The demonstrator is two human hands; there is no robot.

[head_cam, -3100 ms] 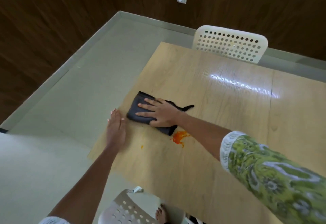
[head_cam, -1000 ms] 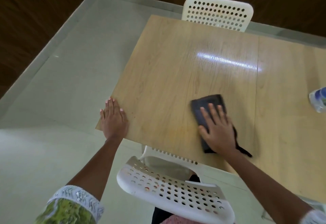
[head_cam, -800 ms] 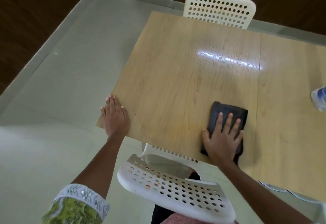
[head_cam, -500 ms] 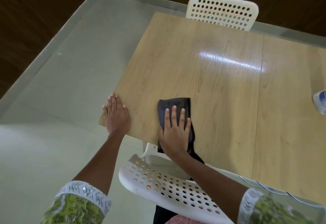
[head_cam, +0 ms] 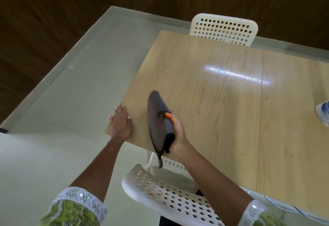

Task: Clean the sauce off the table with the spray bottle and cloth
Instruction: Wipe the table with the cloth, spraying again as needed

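My right hand (head_cam: 178, 135) grips the dark grey cloth (head_cam: 157, 119) and holds it on edge, lifted above the near left part of the wooden table (head_cam: 222, 101). An orange sauce smear shows on the fingertip by the cloth's fold. A thin strap of the cloth dangles below my hand. My left hand (head_cam: 120, 123) lies flat, fingers together, on the table's near left corner. No sauce is visible on the tabletop. Part of the spray bottle (head_cam: 323, 112) shows at the right edge of the view, standing on the table.
A white perforated chair (head_cam: 170, 197) stands right below my arms at the table's near edge. A second white chair (head_cam: 224, 29) is at the far side. Pale tiled floor (head_cam: 71, 101) lies to the left, with dark wood walls beyond.
My right hand wiped the cloth back and forth across the near tabletop, then lifted it off the surface and turned it on edge. The orange sauce spot is gone. My left hand stayed put.
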